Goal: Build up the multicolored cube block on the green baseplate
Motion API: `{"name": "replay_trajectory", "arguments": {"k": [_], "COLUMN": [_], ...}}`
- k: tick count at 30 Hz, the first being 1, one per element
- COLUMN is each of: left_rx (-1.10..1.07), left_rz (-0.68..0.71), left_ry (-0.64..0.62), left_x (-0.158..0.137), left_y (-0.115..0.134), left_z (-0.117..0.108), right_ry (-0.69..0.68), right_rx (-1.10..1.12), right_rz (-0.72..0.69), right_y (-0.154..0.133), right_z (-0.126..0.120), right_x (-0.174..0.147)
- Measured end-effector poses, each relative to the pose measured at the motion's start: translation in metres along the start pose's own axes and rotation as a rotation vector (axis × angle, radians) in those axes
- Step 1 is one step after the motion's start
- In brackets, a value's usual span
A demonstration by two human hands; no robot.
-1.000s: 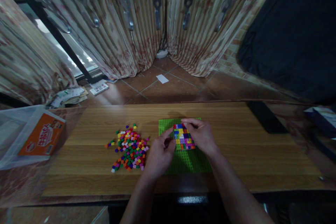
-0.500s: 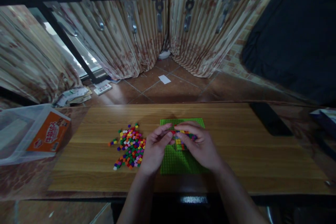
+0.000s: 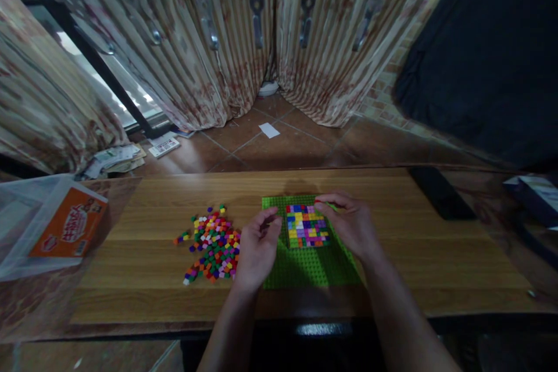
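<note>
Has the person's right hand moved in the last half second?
Yes, to the right: judged against the green baseplate, the right hand has shifted toward the far right corner of the block patch.

Cropped sides, covered corner
At nine o'clock the left edge cuts off the clear bin [image 3: 26, 226]; at six, both forearms [image 3: 231, 325]. The right hand [image 3: 349, 224] hides the green baseplate's [image 3: 305, 270] one-o'clock corner and part of a red piece [image 3: 317, 201].

Striped curtains [image 3: 238, 64] above brown floor tiles [image 3: 305, 142], dim light.
</note>
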State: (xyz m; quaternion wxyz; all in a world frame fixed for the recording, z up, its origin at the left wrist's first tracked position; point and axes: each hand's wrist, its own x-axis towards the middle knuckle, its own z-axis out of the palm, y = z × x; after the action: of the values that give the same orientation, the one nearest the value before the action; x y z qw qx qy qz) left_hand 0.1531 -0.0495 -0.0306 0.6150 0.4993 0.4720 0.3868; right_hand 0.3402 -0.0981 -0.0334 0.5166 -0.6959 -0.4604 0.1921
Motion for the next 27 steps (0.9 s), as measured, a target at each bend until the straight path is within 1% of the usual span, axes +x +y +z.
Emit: {"name": "replay_trajectory", "arguments": {"k": [2, 6, 12, 15, 20, 24, 27], "left_rx": [0.079, 0.165, 0.247, 0.278, 0.285, 0.314, 0.317], "left_rz": [0.022, 0.021, 0.045, 0.054, 0.063, 0.066, 0.078], "left_ry": [-0.003, -0.077, -0.172, -0.192, -0.218, -0.212, -0.205], "left_x": [0.001, 0.0, -0.001, -0.002, -0.002, -0.002, -0.002], "left_y": [-0.005, -0.01, -0.014, -0.017, -0.018, -0.018, -0.019], "left_z": [0.001, 0.002, 0.001, 0.0, -0.001, -0.001, -0.001], "right_ry": [-0.022, -0.089, -0.07, -0.076, -0.124, -0.174, -0.195], "right_rx": [-0.044, -0.097, -0.127, -0.112, -0.103, -0.103, -0.079], "right_rz": [0.005, -0.053, -0.093, -0.097, -0.081, -0.093, -0.063], "right_y": [0.005, 0.004, 0.001, 0.003, 0.004, 0.002, 0.0], "right_z": [0.0, 0.007, 0.016, 0.017, 0.014, 0.01, 0.009], "right_x": [0.002, 0.002, 0.001, 0.001, 0.002, 0.001, 0.002]}}
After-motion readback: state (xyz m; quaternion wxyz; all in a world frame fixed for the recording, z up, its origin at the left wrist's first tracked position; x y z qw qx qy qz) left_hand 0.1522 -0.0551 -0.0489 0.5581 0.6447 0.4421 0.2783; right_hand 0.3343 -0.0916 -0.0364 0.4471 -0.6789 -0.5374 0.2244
